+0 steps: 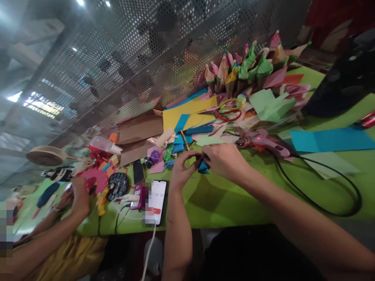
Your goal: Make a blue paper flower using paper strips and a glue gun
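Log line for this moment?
left hand: holding folded blue paper | right hand: holding same paper | right of both: pink glue gun

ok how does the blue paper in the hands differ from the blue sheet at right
The blue paper is small, the blue sheet far larger. The blue paper looks folded or bunched, the blue sheet spread mostly flat. The blue paper is between the left hand and right hand; the blue sheet lies on the table. Both are blue.
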The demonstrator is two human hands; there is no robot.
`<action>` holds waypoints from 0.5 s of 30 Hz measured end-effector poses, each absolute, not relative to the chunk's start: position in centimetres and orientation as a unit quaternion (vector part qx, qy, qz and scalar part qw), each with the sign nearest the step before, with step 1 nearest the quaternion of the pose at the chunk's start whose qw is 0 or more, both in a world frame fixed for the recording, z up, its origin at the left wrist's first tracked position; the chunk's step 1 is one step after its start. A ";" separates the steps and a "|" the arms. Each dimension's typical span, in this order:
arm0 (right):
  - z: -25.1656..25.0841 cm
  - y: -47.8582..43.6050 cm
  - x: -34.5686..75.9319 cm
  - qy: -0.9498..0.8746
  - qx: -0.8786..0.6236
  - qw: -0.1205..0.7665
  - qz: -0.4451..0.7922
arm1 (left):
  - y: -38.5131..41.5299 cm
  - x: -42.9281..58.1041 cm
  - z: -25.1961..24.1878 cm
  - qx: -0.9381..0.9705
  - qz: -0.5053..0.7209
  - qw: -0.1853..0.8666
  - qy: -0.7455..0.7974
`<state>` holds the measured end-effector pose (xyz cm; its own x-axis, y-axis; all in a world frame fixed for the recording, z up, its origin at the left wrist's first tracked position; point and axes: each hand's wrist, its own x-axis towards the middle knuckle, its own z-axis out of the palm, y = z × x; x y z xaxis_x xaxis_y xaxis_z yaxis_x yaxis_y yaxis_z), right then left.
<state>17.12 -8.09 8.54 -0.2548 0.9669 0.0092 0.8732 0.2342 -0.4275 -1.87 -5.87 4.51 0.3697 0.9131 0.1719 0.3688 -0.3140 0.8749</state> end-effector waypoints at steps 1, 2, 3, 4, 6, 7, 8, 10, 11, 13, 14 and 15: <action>8.6 -8.1 17.1 -0.773 -0.595 0.134 0.174 | -5.9 -1.8 4.5 0.735 0.345 0.385 0.439; 8.6 -8.0 17.1 -0.772 -0.597 0.129 0.180 | -5.9 -1.7 4.5 0.738 0.340 0.381 0.440; 8.5 -7.9 17.1 -0.768 -0.599 0.125 0.187 | -5.9 -1.7 4.5 0.740 0.337 0.378 0.443; 8.5 -7.8 17.2 -0.764 -0.602 0.124 0.195 | -5.9 -1.6 4.6 0.740 0.334 0.376 0.447; 8.2 -7.3 17.4 -0.752 -0.605 0.140 0.220 | -5.9 -1.6 4.7 0.734 0.331 0.382 0.454; 8.0 -7.0 17.6 -0.745 -0.602 0.157 0.240 | -5.8 -1.7 4.7 0.728 0.333 0.391 0.453; 7.8 -6.7 17.8 -0.736 -0.596 0.178 0.268 | -5.8 -1.8 4.7 0.722 0.336 0.405 0.449; 7.3 -6.0 18.1 -0.703 -0.578 0.217 0.352 | -5.7 -2.0 4.6 0.712 0.344 0.441 0.425; 7.0 -5.6 18.3 -0.679 -0.571 0.234 0.399 | -5.7 -2.1 4.5 0.710 0.344 0.459 0.410; 6.3 -5.0 18.4 -0.630 -0.555 0.263 0.476 | -5.6 -2.2 4.2 0.711 0.332 0.484 0.387; 6.1 -4.8 18.4 -0.610 -0.547 0.277 0.501 | -5.6 -2.1 4.1 0.712 0.323 0.492 0.383; 5.8 -4.6 18.4 -0.595 -0.541 0.289 0.519 | -5.6 -2.0 3.9 0.713 0.315 0.496 0.384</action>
